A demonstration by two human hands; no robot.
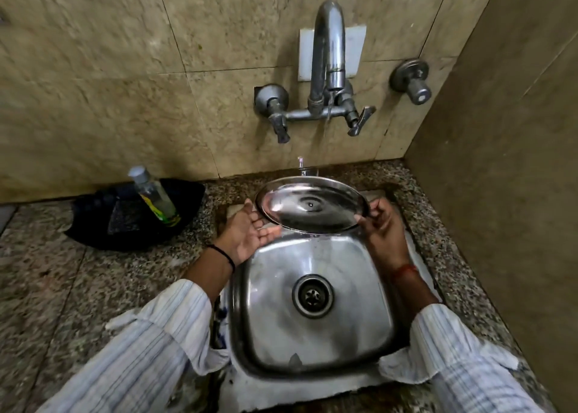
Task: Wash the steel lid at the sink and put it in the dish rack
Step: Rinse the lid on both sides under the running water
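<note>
So the speckled granite worktop point(93, 287) fills the whole bottom of the view and butts into beige marble wall tiles point(109, 68) at the back and on the right, so the corner is pretty boxed in on that side. There's way more open room to the left. The square stainless steel sink point(272, 318) is sunk into the worktop, basin bare, with its round drain point(312, 296) near the middle.

On the wall above is a chrome wall-mounted tap point(325, 68) with two handles, plus a separate round valve knob further right. A thin trickle seems to come off the spout, hard to be sure. Left of the sink sits a black shallow bowl point(131, 222) holding a clear plastic bottle with a grey cap point(153, 196), leaning; the other stuff in the bowl is too dark to make out.

The round steel lid point(309, 206) is held over the back edge of the sink, tilted, shiny concave underside facing up with a small dot at its centre; its knob is mostly hidden behind the far rim. The right hand point(380, 225) pinches the lid's right edge. The left hand point(250, 228) is open, palm up, fingers at the lid's left rim. Both striped sleeves get cut off at the bottom.
</note>
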